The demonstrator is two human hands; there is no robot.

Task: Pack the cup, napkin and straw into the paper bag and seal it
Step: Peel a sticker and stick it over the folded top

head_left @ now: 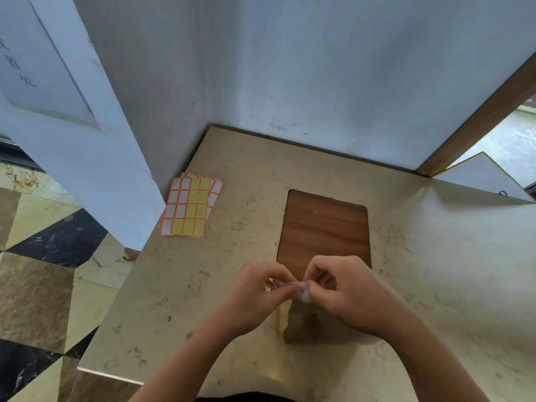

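- We cannot make out the small pale scrap point(301, 288) pinched between the left hand point(258, 297) and right hand point(348, 294); it is blurred (a sticker or its backing, we cannot tell which).
- Both hands hide the near end of the wooden panel point(324, 227) set in the table point(435, 256).
- The label sheets point(190, 206) overlap, so we cannot count them.
- The writing on the white door point(17, 62) is cut off by the left edge.
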